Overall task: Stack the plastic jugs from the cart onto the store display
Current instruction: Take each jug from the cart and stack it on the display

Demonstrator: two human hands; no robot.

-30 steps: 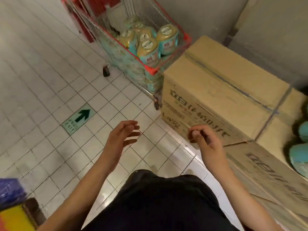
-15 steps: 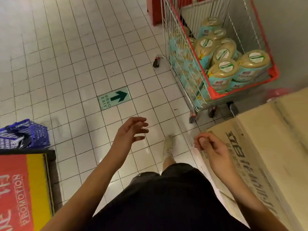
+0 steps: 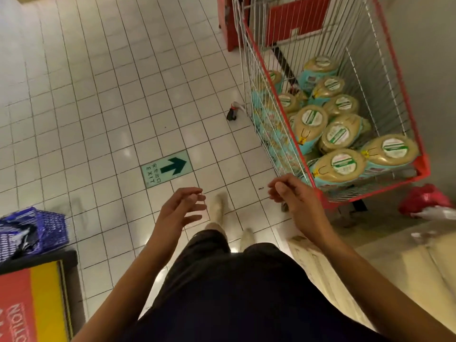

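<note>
- Currently, the left hand (image 3: 180, 211) hangs above the tiled floor (image 3: 98, 99), fingers loosely spread, holding nothing.
- The right hand (image 3: 294, 197) is just beside the near corner of the cart (image 3: 422, 166), fingers loosely curled, gripping nothing.
- The plastic jugs (image 3: 343, 165) lie piled inside the cart, apart from both hands.

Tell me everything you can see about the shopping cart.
The shopping cart is a silver wire-mesh basket with a red rim and red corner pieces. It stands on the white tiled floor beside a grey wall. One black caster shows on its left. Inside, plastic jugs with teal labels and tan tops are piled toward the near end. The right hand hovers by its near corner and appears not to touch it.
</note>
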